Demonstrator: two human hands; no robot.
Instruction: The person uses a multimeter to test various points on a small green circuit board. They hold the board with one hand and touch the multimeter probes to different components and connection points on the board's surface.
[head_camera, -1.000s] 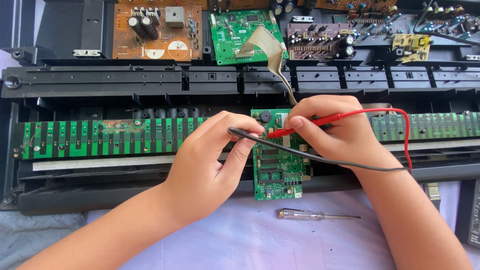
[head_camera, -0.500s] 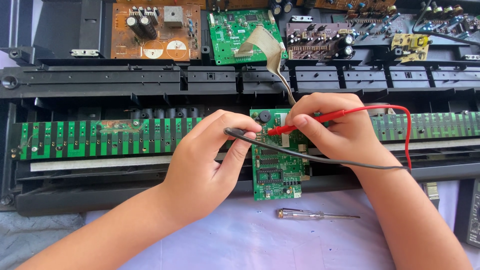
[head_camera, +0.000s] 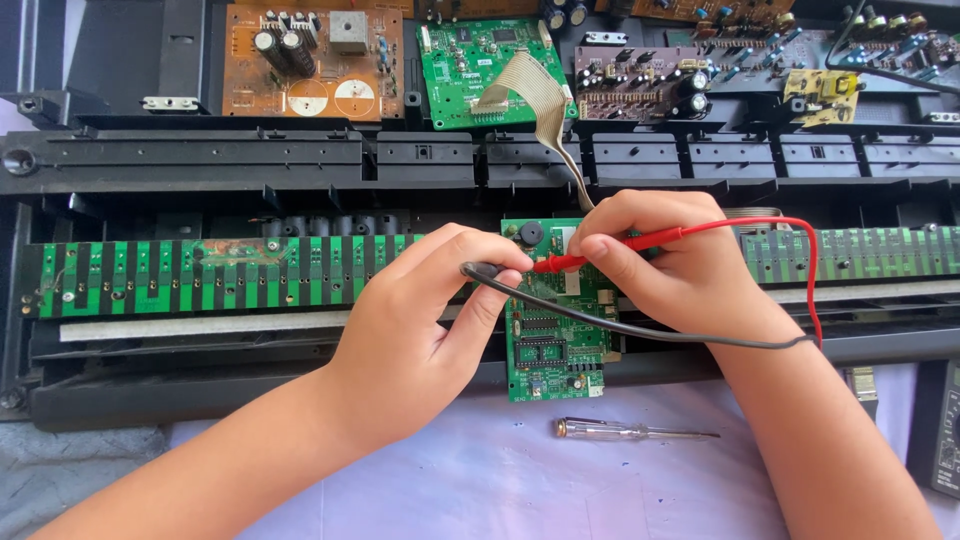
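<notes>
Two probes are pinched over the green board (head_camera: 555, 330): black probe (head_camera: 485, 270) by left hand (head_camera: 420, 340), red probe (head_camera: 565, 262) by right hand (head_camera: 665, 255), tips meeting.

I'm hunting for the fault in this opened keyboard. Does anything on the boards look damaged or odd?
Yes: the long green contact strip has a brownish, rust-like stain left of the left hand, where the green pattern looks eaten away. The small green board under the probes shows no visible damage.
</notes>
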